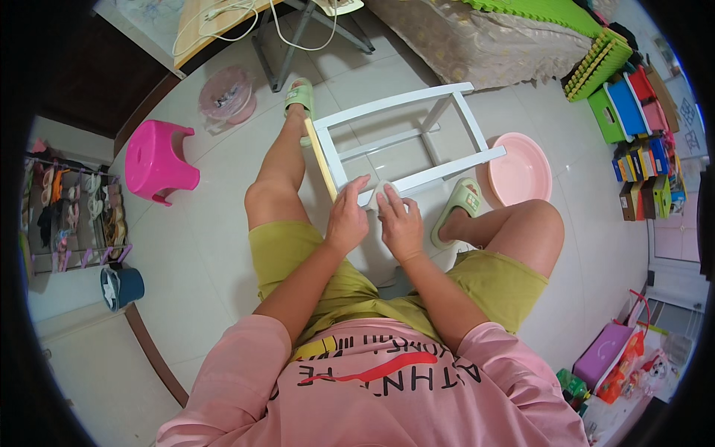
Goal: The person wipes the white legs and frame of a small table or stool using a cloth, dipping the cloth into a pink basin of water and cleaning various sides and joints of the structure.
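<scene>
A white-painted wooden stool frame (414, 103) lies on its side between my legs, its legs pointing right. A narrow bare-wood board (320, 159) runs along its left end, seen edge-on. At the near corner of the frame, my left hand (347, 219) grips beside that board; the fingers partly hide the joint. My right hand (401, 224) presses a whitish cloth or pad (379, 195) against the near leg, close to the left hand. The cloth lies under the fingers and is partly covered.
A pink plastic basin (520, 170) stands right of the frame, near my right slipper (459, 211). Leftward are a magenta plastic stool (158, 159) and a lined waste bin (229, 100). A folding table (223, 28) and a cloth-covered bed (475, 44) stand beyond.
</scene>
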Motion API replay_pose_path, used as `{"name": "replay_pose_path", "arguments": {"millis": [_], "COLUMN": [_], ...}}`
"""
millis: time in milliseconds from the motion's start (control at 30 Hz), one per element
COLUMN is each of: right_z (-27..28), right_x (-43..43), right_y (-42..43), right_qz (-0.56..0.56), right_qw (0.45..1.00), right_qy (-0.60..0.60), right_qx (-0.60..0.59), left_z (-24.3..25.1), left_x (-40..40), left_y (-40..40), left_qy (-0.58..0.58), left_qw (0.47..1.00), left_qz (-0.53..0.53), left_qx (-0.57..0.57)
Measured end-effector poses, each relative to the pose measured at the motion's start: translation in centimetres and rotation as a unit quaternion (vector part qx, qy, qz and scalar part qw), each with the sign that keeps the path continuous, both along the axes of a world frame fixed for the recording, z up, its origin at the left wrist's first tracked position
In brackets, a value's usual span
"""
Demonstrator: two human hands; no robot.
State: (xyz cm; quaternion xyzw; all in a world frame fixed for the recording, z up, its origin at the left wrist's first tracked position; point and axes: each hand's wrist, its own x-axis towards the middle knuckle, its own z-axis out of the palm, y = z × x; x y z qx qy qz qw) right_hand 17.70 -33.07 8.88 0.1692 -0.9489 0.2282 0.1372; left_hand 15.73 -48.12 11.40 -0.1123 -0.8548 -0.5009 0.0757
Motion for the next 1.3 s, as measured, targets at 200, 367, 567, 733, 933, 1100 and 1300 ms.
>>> {"name": "replay_pose_path", "arguments": {"millis": [200, 367, 567, 733, 933, 1100, 1300], "right_z": [-1.2, -0.6, 0.1, 0.2, -0.5, -0.8, -0.8], "right_x": [-1.7, -1.3, -0.4, -0.1, -0.9, -1.6, -0.8], "right_y": [1.6, 1.0, -0.9, -0.9, 1.7, 3.0, 1.4], "right_qz": [-0.086, -0.072, -0.02, 0.0, -0.067, -0.125, -0.064], "right_qw": [0.994, 0.995, 0.998, 0.999, 0.997, 0.991, 0.997], "right_qy": [0.05, 0.003, -0.023, -0.028, -0.003, -0.022, -0.011], "right_qx": [-0.048, -0.063, -0.063, -0.038, 0.022, 0.041, 0.032], "left_z": [-0.2, -0.3, -0.4, -0.5, -0.5, 0.1, -0.3], "left_x": [-0.1, -0.1, -0.1, -0.2, -0.2, -0.1, -0.3], "left_y": [-0.1, 0.0, 0.1, 0.2, 0.4, 0.7, 0.6], "left_qy": [0.018, -0.017, -0.036, -0.012, 0.01, -0.003, -0.019], "left_qw": [1.0, 0.999, 0.999, 1.0, 0.998, 0.99, 0.992], "left_qz": [-0.01, 0.01, 0.01, 0.003, 0.005, 0.006, -0.001], "left_qx": [-0.007, 0.044, 0.038, -0.008, -0.059, -0.138, -0.125]}}
